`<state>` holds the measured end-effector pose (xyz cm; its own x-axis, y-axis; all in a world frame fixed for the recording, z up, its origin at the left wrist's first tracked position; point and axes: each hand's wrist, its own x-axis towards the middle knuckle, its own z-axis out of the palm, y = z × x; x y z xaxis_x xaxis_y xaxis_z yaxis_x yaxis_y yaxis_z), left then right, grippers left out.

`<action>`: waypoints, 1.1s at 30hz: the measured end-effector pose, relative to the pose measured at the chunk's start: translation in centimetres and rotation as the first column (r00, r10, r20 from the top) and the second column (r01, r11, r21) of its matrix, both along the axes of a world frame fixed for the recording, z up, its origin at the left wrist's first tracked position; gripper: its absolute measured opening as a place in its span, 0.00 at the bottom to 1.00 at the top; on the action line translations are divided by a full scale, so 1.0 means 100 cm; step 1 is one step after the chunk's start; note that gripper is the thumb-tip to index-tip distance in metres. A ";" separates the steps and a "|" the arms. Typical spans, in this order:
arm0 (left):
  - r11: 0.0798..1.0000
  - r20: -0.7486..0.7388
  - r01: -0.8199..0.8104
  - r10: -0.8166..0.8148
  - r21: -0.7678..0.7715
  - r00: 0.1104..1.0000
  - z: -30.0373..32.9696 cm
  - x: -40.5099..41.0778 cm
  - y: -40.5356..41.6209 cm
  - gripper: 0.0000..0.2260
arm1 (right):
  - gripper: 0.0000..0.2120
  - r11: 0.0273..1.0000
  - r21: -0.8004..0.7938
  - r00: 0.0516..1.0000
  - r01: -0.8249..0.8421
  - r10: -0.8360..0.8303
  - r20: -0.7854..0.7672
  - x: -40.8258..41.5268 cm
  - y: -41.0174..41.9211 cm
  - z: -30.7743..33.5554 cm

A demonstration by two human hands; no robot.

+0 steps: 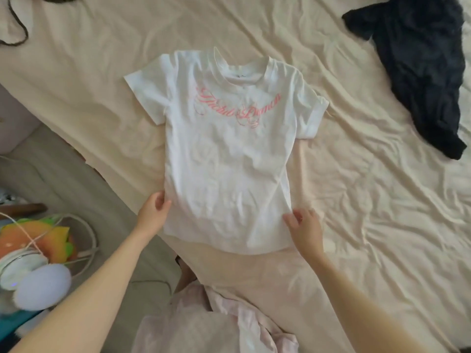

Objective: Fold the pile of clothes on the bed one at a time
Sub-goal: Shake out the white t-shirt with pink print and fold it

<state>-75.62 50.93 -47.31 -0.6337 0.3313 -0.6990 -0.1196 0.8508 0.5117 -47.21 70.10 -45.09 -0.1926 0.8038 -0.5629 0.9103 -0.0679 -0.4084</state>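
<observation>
Two hands hold the bottom corners of a white T-shirt (226, 159) spread flat, print side up, mid-bed, its hem toward the near edge of the bed (382, 225). The left hand (154, 212) pinches the left hem corner; the right hand (304, 226) pinches the right one. A dark garment (418, 72) lies crumpled toward the far right corner, well apart.
</observation>
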 end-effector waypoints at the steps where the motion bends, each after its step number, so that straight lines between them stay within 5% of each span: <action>1: 0.999 -0.009 -0.040 0.040 0.006 0.999 -0.003 0.004 -0.003 0.09 | 0.06 1.000 0.020 1.000 -0.016 0.016 0.009 0.002 -0.002 -0.002; 3: 0.994 0.003 -0.106 0.106 0.032 0.994 -0.006 0.012 -0.009 0.05 | 0.06 0.999 0.050 1.000 0.005 -0.004 -0.006 0.003 -0.004 -0.001; 7: 0.980 -0.004 -0.167 0.168 0.105 0.986 0.008 0.022 -0.018 0.12 | 0.11 0.969 -0.065 0.948 0.238 -0.246 -0.200 0.012 -0.001 0.011; 13: 0.982 -0.107 -0.135 0.149 0.131 0.983 0.038 0.030 -0.017 0.06 | 0.09 0.865 -0.167 0.834 0.473 -0.501 -0.232 0.045 -0.007 0.025; 20: 0.989 -0.152 -0.081 0.100 0.124 0.983 0.043 0.043 -0.026 0.09 | 0.12 0.916 0.164 0.924 0.365 -0.336 -0.183 0.051 -0.021 0.028; 26: 0.985 0.087 0.016 -0.001 -0.171 0.996 0.026 0.067 -0.044 0.09 | 0.12 0.926 -0.032 0.923 0.377 -0.372 0.101 0.076 -0.027 0.006; 29: 0.961 0.186 0.079 -0.029 -0.264 0.982 0.025 0.057 -0.035 0.17 | 0.08 0.904 -0.097 0.908 0.415 -0.406 0.101 0.070 -0.016 0.006; 33: 0.962 -0.195 0.184 -0.224 -0.203 0.955 0.037 0.023 0.009 0.17 | 0.07 0.935 0.037 0.936 0.353 -0.352 -0.032 0.036 0.030 0.014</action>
<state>-73.32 51.85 -43.59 -0.7071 0.3505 -0.6141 0.1621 0.9257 0.3417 -43.64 73.14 -43.68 0.0937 0.8450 -0.5265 0.8207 -0.3649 -0.4396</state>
